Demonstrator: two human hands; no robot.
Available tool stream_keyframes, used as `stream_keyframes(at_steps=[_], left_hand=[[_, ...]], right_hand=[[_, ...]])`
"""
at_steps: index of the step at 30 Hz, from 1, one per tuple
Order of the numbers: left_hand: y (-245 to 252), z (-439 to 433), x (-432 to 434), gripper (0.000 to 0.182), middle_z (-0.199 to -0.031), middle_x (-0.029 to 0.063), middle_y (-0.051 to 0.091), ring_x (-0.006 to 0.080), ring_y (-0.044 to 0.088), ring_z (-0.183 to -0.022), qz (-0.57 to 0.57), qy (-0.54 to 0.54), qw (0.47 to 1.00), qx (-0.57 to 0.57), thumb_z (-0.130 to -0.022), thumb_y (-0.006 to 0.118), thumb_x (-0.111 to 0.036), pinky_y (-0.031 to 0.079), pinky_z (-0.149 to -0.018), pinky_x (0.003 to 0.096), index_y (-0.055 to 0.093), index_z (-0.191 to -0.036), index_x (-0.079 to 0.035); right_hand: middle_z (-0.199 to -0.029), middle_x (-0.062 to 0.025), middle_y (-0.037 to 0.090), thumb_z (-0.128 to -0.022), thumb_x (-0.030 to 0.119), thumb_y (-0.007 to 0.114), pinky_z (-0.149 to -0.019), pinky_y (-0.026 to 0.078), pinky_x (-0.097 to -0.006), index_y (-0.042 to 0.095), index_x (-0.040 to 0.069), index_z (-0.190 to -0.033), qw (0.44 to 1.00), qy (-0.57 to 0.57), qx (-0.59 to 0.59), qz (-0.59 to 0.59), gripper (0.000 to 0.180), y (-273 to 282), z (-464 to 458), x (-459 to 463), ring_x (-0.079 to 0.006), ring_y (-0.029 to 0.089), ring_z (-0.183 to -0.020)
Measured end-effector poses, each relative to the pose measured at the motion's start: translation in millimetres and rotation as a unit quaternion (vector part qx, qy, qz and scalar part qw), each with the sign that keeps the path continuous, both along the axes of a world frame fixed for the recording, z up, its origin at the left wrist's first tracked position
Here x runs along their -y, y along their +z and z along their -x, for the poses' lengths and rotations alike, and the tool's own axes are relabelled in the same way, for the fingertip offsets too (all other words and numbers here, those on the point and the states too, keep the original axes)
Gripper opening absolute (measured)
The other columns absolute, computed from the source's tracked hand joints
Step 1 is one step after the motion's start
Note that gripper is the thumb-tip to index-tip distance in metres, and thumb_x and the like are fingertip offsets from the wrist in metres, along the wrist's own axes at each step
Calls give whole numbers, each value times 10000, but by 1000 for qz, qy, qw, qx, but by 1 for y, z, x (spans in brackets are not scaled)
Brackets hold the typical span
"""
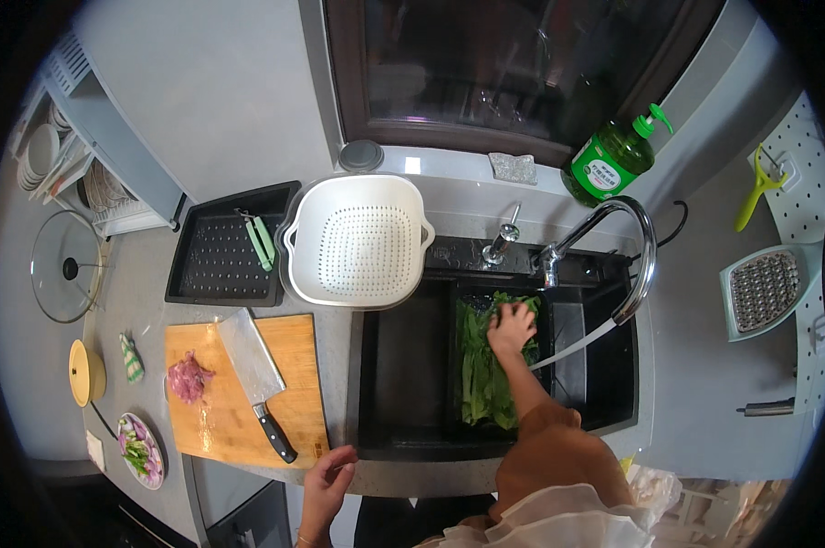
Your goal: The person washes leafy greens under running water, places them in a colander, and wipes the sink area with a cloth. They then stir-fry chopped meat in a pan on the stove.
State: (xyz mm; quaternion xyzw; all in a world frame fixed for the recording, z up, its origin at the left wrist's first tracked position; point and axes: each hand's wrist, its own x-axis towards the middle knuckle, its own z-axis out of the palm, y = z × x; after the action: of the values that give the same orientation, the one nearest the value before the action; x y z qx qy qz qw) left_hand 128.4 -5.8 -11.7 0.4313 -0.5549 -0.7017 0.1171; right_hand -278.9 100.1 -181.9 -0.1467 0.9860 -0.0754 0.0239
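Observation:
My right hand (pixel 512 330) rests with spread fingers on leafy green vegetables (pixel 479 370) in a dark basin within the black sink (pixel 405 383). Water runs from the arched chrome faucet (pixel 642 274) in a stream that passes close to my right wrist. Whether the fingers grip any leaves cannot be made out. My left hand (pixel 328 481) hangs by the counter's front edge, fingers apart and holding nothing. Just beyond it lies the wooden cutting board (pixel 248 411), with a cleaver (pixel 258 373) and a small heap of raw sliced meat (pixel 189 378) on top.
A white colander (pixel 364 246) stands behind the sink's left end, beside a black drain tray (pixel 214 253) holding a green-handled peeler (pixel 260 243). A plate of cut vegetables (pixel 140 451) sits far left. On the right are a green soap bottle (pixel 607 164) and a hanging grater (pixel 765 291).

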Motion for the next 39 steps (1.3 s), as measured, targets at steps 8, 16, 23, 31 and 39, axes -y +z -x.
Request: stream_keyframes(at_steps=[8,16,23,31,39], left_hand=[[-6,-12,7,277,-1038,89,614,162,582,-969,3,-46,998,38,-856,555,-9,449,-868,277,554,-1132,18],[-1,-7,12,278,-1055,91,611,157,577,-981,19,-93,995,28,-862,561,-25,451,-859,269,556,-1138,9],[0,-9,16,279,-1054,88,614,154,577,-986,9,-94,995,27,-867,564,-35,452,-858,268,550,-1141,19],[0,-10,13,243,-1040,78,613,151,577,-977,28,-100,995,-8,-876,553,-40,447,-863,265,567,-1111,16],[6,12,10,302,-1108,88,597,168,565,-1022,37,-154,986,-46,-878,562,-79,444,-891,285,536,-1172,-13]], right_hand=[[-1227,-187,406,-845,417,543,-964,294,-505,478,30,-1202,999,-12,-1,48,531,-36,-4,21,-337,362,-1182],[-1377,-116,335,-810,330,571,-1051,154,-543,398,172,-1329,985,115,111,68,569,-15,-7,1,-313,234,-1313],[-1519,-107,4,-911,511,387,-1041,7,-627,278,304,-1410,979,162,114,-38,552,-19,-31,15,-422,-39,-1365],[-1454,-136,249,-858,363,575,-1054,164,-553,371,210,-1355,979,200,19,36,558,8,-29,-30,-402,196,-1321],[-1117,-247,542,-793,353,676,-800,469,-414,210,42,-1410,957,-49,280,64,833,-9,-75,-60,-378,561,-987]])
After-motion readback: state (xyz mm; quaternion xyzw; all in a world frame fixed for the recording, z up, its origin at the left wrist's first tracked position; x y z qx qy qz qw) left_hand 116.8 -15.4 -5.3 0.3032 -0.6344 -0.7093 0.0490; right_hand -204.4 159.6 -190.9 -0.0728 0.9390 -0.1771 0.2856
